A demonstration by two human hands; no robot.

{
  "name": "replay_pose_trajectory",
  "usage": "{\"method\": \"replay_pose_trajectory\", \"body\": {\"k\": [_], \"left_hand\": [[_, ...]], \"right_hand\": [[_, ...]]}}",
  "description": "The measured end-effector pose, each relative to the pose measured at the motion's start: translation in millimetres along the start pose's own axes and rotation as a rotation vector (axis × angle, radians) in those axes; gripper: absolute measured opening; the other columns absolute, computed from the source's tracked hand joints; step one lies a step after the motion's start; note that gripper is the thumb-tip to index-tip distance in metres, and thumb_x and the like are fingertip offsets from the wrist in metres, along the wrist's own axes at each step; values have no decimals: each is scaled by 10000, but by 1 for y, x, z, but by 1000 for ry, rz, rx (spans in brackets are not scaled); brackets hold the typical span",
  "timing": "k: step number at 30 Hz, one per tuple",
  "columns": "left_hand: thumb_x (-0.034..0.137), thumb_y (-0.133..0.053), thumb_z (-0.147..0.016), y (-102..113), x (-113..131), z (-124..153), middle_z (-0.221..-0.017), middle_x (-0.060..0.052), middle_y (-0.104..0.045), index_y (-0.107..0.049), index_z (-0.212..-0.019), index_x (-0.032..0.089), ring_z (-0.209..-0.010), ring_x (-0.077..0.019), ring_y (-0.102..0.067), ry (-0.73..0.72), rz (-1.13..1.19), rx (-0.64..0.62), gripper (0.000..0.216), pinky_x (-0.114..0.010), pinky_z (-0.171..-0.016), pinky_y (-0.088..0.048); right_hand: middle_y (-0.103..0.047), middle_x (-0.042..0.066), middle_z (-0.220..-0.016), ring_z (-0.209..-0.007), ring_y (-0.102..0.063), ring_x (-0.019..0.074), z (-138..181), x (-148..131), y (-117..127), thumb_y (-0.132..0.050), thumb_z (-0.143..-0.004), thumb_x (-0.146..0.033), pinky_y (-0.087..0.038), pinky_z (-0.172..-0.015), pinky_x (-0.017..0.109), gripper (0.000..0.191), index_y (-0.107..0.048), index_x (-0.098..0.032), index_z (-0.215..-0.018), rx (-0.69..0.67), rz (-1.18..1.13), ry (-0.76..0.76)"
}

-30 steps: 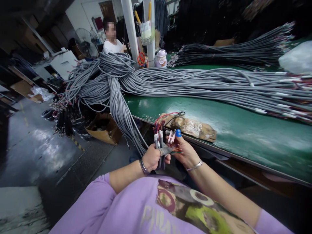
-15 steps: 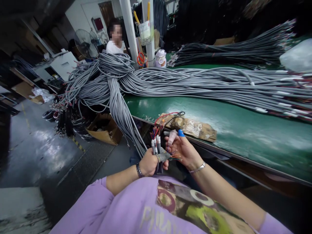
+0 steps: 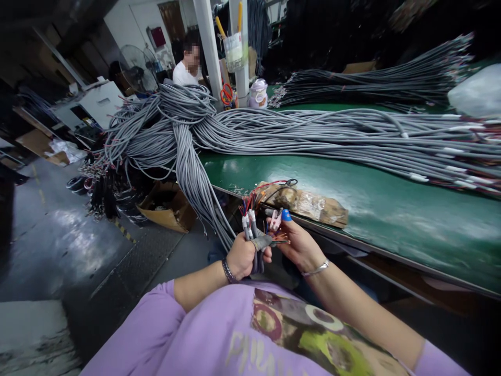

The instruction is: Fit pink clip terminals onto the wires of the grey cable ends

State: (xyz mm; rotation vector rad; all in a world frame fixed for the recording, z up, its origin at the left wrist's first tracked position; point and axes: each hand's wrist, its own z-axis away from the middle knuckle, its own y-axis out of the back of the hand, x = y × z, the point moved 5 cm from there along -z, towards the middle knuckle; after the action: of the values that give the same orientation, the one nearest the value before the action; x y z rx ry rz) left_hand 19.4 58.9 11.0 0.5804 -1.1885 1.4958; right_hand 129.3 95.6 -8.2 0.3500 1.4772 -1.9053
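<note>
My left hand (image 3: 241,256) is closed around a small bunch of grey cables (image 3: 253,230), held upright in front of my shirt. White sleeves ring the cable ends, and thin red, blue and orange wires (image 3: 250,202) fan out above them. The left thumb wears a grey cover and presses on another cable end, whose orange strands (image 3: 279,238) point right. Close beside those strands is my right hand (image 3: 298,241), fingers curled together, with blue tape on one tip and a pale pink wrap on another. Whatever lies between its fingertips is too small to make out.
A green table (image 3: 376,230) carries a long bundle of grey cables (image 3: 313,133) and a darker bundle (image 3: 371,83) behind. A taped cardboard strip (image 3: 313,203) lies at the near edge. Cables hang over the left edge near a cardboard box (image 3: 168,209). A person (image 3: 185,73) sits behind.
The cable bunch has tipped slightly left in my left hand. My right fingers have shifted a little, the blue-taped tip moving left. The person behind has turned their head.
</note>
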Motion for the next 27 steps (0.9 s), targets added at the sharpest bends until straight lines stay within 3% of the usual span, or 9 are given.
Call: {"method": "replay_pose_trajectory", "body": {"k": [5, 10, 17, 20, 27], "left_hand": [[488, -812, -514, 1, -4, -2, -479, 8, -568, -551, -672, 136, -398, -85, -494, 3, -28, 3, 466, -215, -430, -439], [474, -812, -528, 7, -5, 7, -484, 7, -565, -539, -658, 140, -404, -91, -496, -15, -9, 13, 450, -223, -429, -431], [448, -816, -535, 13, -3, 13, -510, 15, -573, -567, -681, 139, -433, -89, -513, -76, 77, 110, 423, -219, -446, -447], [467, -815, -526, 6, -1, 10, -510, 15, -570, -570, -677, 138, -444, -91, -523, -93, 91, 130, 437, -223, -459, -464], [490, -816, -523, -4, -3, 2, -486, 34, -530, -553, -673, 145, -486, -111, -567, -99, 99, 159, 459, -231, -501, -491]], "right_hand": [[-685, 10, -656, -500, -543, 117, 3, 4, 0, -743, -686, -550, -446, -489, 264, 390, -677, -170, -739, 13, -6, -17], [-690, 3, -722, -544, -568, 111, 4, 4, -1, -661, -751, -589, -470, -502, 242, 384, -656, -207, -799, -73, -21, -16], [-718, 33, -788, -570, -588, 114, 6, -3, -3, -675, -798, -404, -493, -528, 233, 220, -688, -185, -821, -91, 2, -23], [-710, 31, -749, -558, -598, 130, 6, -2, -5, -669, -789, -467, -492, -525, 260, 274, -675, -193, -778, -101, -15, -5], [-637, -4, -544, -366, -540, 176, 5, 11, -13, -644, -704, -662, -413, -388, 314, 471, -660, -212, -841, -275, 33, -158]]}}
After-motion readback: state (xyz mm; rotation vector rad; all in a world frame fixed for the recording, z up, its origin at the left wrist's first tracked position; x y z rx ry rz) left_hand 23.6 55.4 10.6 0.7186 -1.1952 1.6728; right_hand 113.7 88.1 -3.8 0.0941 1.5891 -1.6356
